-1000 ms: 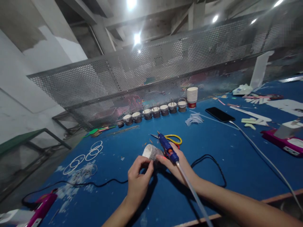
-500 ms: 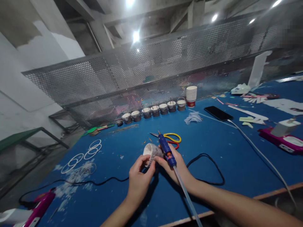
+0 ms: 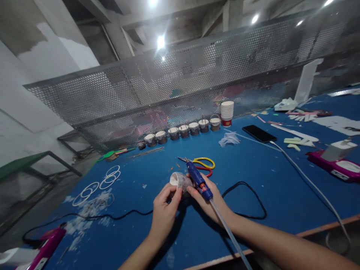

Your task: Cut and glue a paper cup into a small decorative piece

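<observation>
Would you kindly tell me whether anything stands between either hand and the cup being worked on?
Nothing visible does: the left hand pinches the cup near its rim, and the right hand, holding the glue gun, appears to touch its other end. The scissors lie beyond, not between.

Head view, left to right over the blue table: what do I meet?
Left magenta power strip → white rings → left hand → blue glue gun → stacked paper cups → black phone → right magenta power strip.
</observation>
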Available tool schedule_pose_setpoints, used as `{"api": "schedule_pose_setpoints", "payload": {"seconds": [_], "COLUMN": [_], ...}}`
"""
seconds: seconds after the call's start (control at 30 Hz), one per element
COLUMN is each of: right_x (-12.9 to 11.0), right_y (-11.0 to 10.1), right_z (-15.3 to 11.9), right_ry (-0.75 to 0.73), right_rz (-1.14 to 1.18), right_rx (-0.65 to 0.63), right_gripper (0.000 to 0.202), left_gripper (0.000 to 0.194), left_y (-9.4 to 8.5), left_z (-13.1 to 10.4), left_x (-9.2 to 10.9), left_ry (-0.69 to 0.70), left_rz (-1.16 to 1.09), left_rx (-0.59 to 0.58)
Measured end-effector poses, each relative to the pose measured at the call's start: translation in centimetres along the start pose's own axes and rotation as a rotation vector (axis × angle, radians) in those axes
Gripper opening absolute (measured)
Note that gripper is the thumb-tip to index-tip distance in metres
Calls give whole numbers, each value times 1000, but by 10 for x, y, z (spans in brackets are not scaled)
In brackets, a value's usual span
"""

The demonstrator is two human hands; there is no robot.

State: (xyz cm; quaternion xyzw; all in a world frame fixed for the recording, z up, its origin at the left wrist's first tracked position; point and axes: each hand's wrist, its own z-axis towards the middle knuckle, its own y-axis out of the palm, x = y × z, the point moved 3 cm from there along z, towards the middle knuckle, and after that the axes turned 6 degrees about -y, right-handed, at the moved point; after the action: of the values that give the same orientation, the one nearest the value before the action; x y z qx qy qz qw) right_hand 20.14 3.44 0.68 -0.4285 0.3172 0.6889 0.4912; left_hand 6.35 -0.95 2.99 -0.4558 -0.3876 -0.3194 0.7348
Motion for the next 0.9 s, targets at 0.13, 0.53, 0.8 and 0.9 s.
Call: {"api": "schedule_pose_setpoints", "payload": {"seconds": [0.13, 0.53, 0.8, 0.9], "right_x": [1, 13, 15, 13], "right_y": [1, 0, 1, -1], "right_z": [-4, -5, -5, -3], "right_ry": [55, 133, 150, 143], "right_rz": [36, 125, 151, 168], "right_rx": [-6, 55, 62, 77], "right_gripper": [26, 29, 31, 33], "left_gripper": [31, 17, 15, 17], "left_y": [-1, 0, -1, -1], "left_z": [2, -1, 2, 4], "left_x": [-4, -4, -2, -2], "left_ry": [82, 394, 332, 241], "left_rz": [83, 266, 281, 256], "left_rx": [87, 98, 87, 46]}}
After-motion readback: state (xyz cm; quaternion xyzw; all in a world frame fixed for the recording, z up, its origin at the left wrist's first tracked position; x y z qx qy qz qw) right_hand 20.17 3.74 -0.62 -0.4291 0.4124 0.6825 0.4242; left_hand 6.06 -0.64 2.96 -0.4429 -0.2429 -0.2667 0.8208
